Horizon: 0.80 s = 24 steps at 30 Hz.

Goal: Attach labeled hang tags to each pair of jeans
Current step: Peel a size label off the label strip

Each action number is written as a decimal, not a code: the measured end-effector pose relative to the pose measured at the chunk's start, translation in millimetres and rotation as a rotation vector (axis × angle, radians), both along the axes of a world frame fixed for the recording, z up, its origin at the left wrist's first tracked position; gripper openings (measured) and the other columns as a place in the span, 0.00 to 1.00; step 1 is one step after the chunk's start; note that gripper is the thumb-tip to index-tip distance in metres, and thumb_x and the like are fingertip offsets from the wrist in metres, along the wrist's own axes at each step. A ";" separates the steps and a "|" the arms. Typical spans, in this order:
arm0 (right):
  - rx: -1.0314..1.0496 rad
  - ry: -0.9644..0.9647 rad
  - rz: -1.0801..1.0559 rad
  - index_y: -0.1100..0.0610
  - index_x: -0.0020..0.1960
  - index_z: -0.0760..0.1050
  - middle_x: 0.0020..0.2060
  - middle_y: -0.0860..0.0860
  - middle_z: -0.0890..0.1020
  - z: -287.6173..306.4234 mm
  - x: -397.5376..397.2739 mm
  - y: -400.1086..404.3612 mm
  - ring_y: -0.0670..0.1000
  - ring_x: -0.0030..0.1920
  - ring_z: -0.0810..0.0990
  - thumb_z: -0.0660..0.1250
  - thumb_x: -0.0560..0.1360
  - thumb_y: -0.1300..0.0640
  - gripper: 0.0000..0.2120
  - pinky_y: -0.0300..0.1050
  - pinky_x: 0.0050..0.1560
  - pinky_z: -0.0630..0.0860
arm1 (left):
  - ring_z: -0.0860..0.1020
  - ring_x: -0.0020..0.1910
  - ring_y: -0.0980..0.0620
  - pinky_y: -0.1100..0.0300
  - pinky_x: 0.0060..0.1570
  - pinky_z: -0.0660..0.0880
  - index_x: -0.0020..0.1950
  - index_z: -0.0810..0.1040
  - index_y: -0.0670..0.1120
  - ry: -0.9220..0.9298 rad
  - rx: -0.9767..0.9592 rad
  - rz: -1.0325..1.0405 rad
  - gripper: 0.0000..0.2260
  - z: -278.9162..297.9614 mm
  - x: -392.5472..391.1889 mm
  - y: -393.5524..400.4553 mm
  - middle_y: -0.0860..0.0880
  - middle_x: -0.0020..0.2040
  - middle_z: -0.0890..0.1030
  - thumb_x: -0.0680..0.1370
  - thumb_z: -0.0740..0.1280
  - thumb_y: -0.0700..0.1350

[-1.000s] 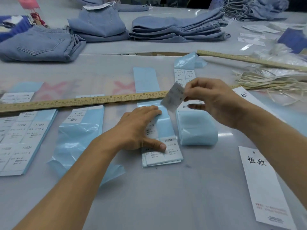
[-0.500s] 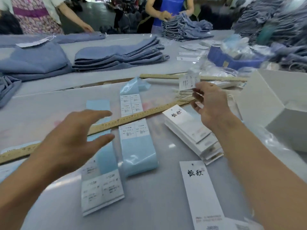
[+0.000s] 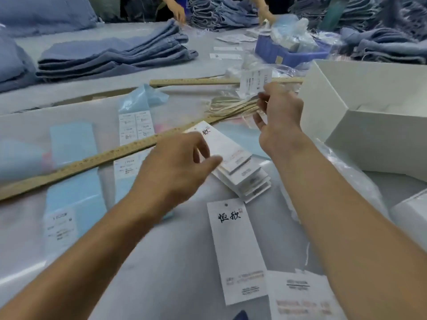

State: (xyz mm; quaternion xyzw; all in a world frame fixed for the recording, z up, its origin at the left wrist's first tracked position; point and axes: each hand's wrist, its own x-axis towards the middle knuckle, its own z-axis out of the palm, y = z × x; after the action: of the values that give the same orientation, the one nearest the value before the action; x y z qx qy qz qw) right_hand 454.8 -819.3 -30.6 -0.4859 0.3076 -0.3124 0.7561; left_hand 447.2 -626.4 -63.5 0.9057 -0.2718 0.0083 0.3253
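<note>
My right hand pinches a small white sticker label and holds it up above a bundle of cream strings. My left hand reaches over the stack of white hang tags, thumb and fingers spread around the top tag; whether it grips the tag I cannot tell. A single hang tag with black characters lies flat near me. Blue backing sheets with sticker labels lie left of centre. Folded jeans are stacked at the back.
Two wooden rulers cross the table, one long and one farther back. An open white box stands at right. A blue bin with plastic bags sits behind. Other people's hands work at denim piles.
My right hand carried the peeled label from the blue sheets to the right, over the strings. My left hand left the label sheet and moved right to the hang tag stack.
</note>
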 end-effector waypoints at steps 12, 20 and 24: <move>-0.107 -0.010 0.151 0.53 0.47 0.77 0.41 0.48 0.83 6.6 1.3 21.2 0.45 0.40 0.78 0.68 0.77 0.58 0.01 0.45 0.45 0.75 | 0.76 0.43 0.56 0.57 0.38 0.77 0.47 0.65 0.58 0.369 0.087 -0.133 0.24 -35.3 -48.2 21.2 0.57 0.47 0.79 0.67 0.81 0.49; -0.453 -0.141 0.628 0.51 0.44 0.75 0.43 0.47 0.83 52.6 -24.5 35.4 0.48 0.47 0.80 0.70 0.78 0.57 0.05 0.48 0.53 0.78 | 0.86 0.50 0.45 0.47 0.50 0.80 0.62 0.76 0.50 0.489 -0.765 0.051 0.26 5.5 -22.7 66.1 0.47 0.47 0.88 0.66 0.78 0.44; -0.475 -0.252 0.828 0.49 0.42 0.76 0.48 0.50 0.82 63.2 -64.4 39.8 0.48 0.47 0.80 0.71 0.74 0.58 0.06 0.47 0.50 0.80 | 0.85 0.49 0.46 0.49 0.48 0.83 0.54 0.83 0.49 0.416 -0.754 0.105 0.06 7.3 -17.6 84.8 0.50 0.48 0.88 0.78 0.72 0.41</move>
State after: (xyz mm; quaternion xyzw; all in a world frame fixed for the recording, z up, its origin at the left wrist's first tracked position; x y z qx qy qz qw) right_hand 390.4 -779.5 32.6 -0.6846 -0.0848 -0.1036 0.7165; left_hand 429.6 -541.6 -56.2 0.7187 -0.1319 -0.0589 0.6801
